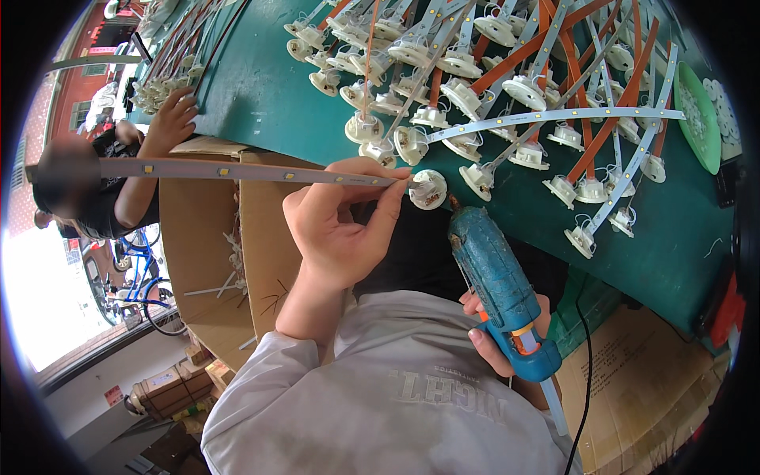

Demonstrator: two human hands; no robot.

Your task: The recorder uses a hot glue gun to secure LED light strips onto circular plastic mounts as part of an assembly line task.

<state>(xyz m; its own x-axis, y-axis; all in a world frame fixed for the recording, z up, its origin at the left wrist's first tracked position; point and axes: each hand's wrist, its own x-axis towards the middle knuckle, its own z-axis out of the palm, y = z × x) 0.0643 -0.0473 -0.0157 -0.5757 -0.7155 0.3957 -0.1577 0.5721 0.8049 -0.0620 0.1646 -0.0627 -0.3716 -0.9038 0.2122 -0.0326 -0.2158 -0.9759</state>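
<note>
My left hand (340, 218) pinches an LED strip (257, 172) near its right end; the strip stretches off to the left. At that end sits a round white cap (428, 190) with a pale blob on its face, just beyond my fingertips. My right hand (507, 328) is wrapped round the handle of a blue hot glue gun (495, 265), its dark nozzle pointing up beside the cap, a small gap away. A clear glue stick (554, 408) pokes out of the gun's rear end. Part of the right hand is hidden behind the gun.
Many LED strips with white caps (525, 93) lie heaped on the green table (261, 87). A green basin (697, 119) stands at the far right. A black cord (587, 348) hangs at my right. Cardboard boxes (198, 261) stand left; another person's hand (172, 123) is beyond them.
</note>
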